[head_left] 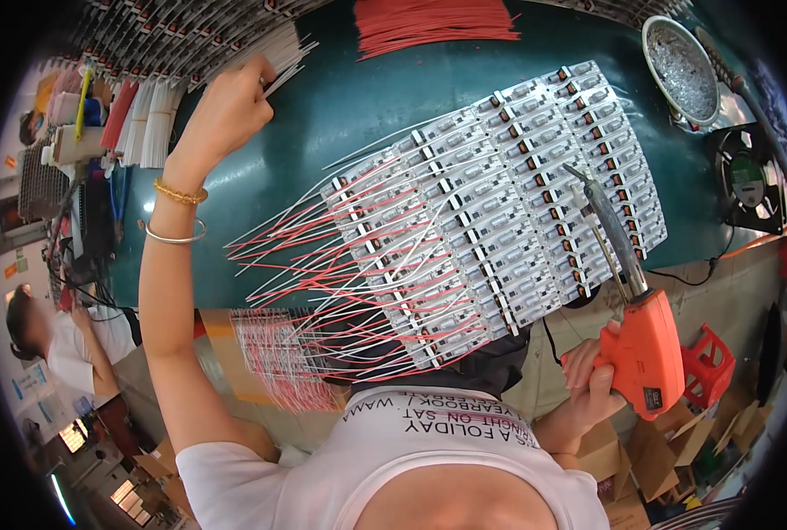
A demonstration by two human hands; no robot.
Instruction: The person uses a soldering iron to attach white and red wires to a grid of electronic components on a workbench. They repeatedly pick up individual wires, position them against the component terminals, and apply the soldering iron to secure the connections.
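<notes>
My left hand (233,108) reaches to the far left of the bench, its fingers pinched at the end of a pile of white wires (289,55); how many it grips is hidden. In my right hand (592,378) is a red soldering gun (647,349), held by its handle. The gun's metal tip points up and left over a panel of small circuit boards (508,190), apart from my left hand. The panel lies tilted at the near bench edge. Red and white wires (323,252) stick out from its left columns; the right columns carry none.
A bundle of red wires (437,26) lies at the far edge. At the far right stand a metal bowl (680,71) of silvery bits and a black fan (748,177). More boards (164,40) fill the far left. Another person (80,344) sits at left; cartons (667,450) stand below right.
</notes>
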